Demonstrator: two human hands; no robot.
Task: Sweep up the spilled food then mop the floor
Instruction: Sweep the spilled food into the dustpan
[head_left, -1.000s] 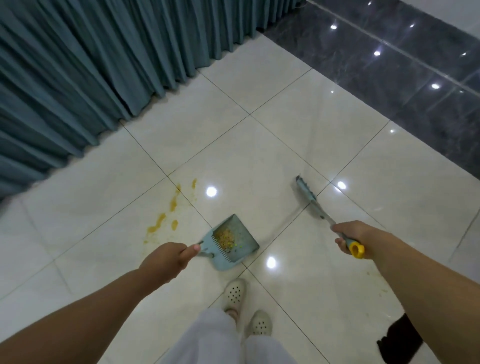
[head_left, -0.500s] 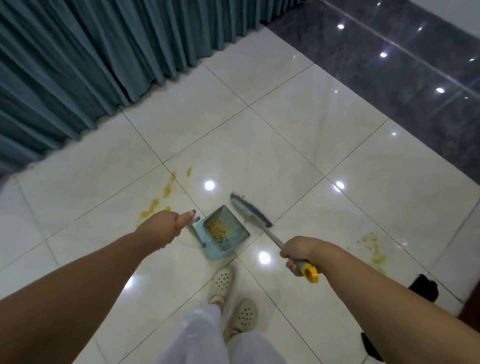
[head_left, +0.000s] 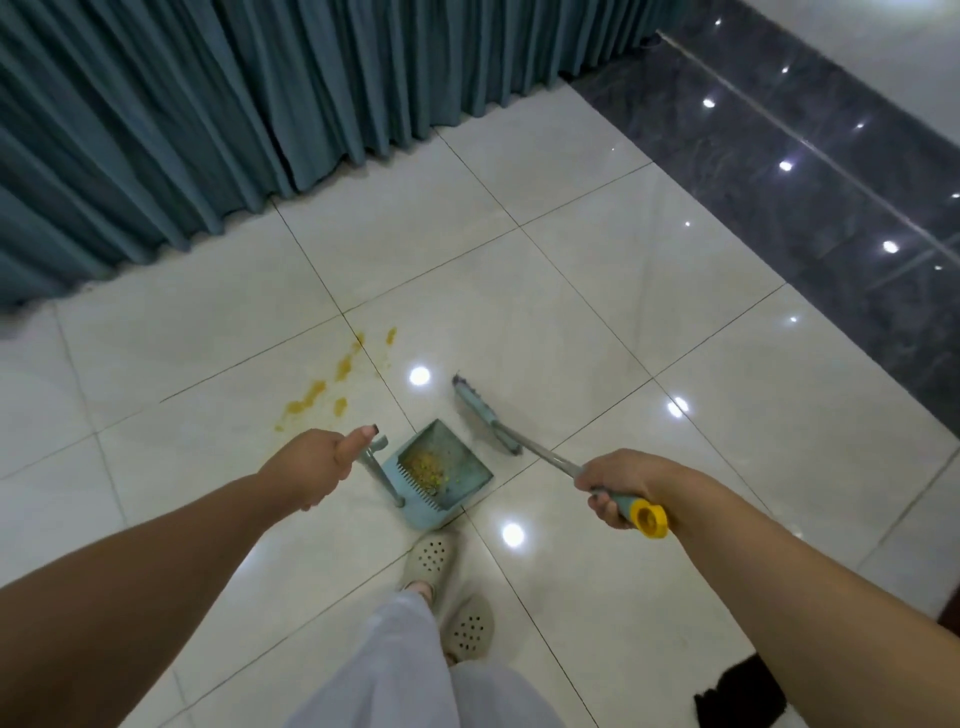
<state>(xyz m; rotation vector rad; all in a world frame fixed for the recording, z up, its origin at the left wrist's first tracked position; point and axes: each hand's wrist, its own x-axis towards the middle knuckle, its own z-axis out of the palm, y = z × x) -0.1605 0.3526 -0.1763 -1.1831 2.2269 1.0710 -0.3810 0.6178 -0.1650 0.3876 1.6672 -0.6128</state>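
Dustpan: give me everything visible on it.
The dustpan is light blue, plastic-looking, with a comb of teeth along one edge and an upright handle gripped by the left hand. It sits on the pale tile floor, holding yellow-green food crumbs. The broom head lies just beyond it.

The left hand (head_left: 311, 467) hides the dustpan handle's (head_left: 382, 470) top; a dark object (head_left: 737, 693) is cropped below.

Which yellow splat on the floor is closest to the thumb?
The small splat just above the left hand. It lies right of the biggest splat; the others trail farther off toward the curtain.
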